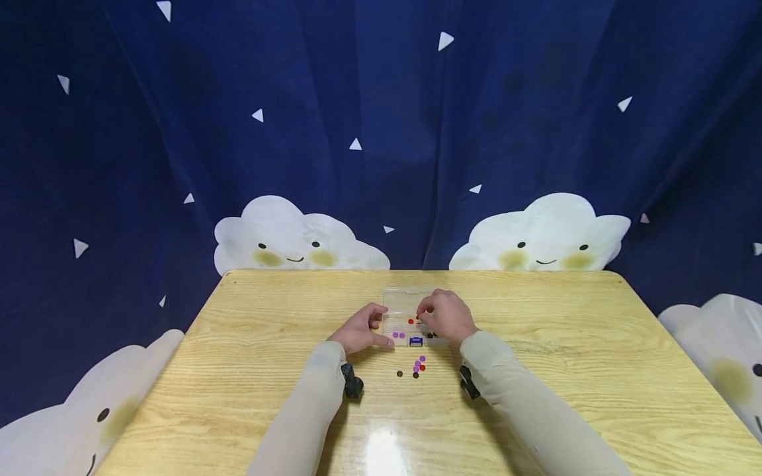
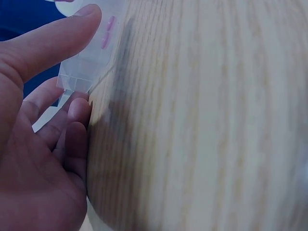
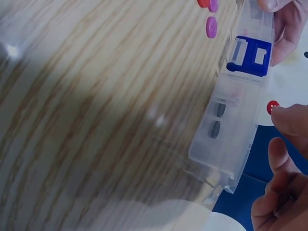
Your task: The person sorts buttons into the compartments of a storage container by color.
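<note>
A clear plastic box with a blue latch at its front lies on the table, its transparent lid raised at the back. My left hand grips the box's left end, thumb at the front edge and fingers curled at the side. Over the box, my right hand pinches a red button between thumb and fingertip. Inside the box are purple buttons at the front left, another red button farther back, and dark buttons on the right.
In front of the box, loose purple buttons, a red button and dark buttons lie on the wooden table. Behind the table's far edge hangs a dark blue curtain with white cloud shapes.
</note>
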Tool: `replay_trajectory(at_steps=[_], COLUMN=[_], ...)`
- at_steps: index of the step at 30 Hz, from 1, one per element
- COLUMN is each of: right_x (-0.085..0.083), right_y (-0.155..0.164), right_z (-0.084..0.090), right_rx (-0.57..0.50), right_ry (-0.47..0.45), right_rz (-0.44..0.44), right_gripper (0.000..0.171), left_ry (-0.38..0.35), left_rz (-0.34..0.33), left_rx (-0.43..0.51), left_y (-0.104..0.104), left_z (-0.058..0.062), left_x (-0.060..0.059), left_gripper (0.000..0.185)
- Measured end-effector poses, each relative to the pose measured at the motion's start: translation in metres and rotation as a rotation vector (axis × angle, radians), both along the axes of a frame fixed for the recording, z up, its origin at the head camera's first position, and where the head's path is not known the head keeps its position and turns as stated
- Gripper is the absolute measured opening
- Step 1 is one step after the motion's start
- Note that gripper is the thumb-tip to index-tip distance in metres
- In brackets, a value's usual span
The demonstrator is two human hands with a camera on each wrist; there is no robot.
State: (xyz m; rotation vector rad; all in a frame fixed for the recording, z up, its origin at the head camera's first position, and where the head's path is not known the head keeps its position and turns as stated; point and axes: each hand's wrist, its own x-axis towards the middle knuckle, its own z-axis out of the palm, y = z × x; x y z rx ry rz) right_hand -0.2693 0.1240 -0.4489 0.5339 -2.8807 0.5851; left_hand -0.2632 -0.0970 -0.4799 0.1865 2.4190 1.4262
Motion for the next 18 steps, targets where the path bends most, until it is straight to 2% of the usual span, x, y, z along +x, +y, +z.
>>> replay_trajectory(at_steps=[6, 13, 18], right_x=[-0.0009, -0.0015, -0.0004], right_y=[-0.0024, -0.0011, 0.0062], right_z=[-0.0010, -0.0039, 0.0053], right_rx=[0.004, -0.031, -0.037], right_ry=[-0.022, -0.005, 0.011], right_rz=[-0.007, 0.015, 0.053], right_gripper=[0.008, 0.009, 0.011], left_ry=[0.003, 0.020, 0.024], left_rz=[-0.001, -0.022, -0.021], left_rx=[-0.005, 0.023, 0.020], left_y=[-0.0021, -0.0037, -0.0009], left_z=[-0.0008, -0.0012, -0.0011], left_x=[-0.0002, 0.0004, 0.0013], left_gripper=[0.074, 0.073, 0.073])
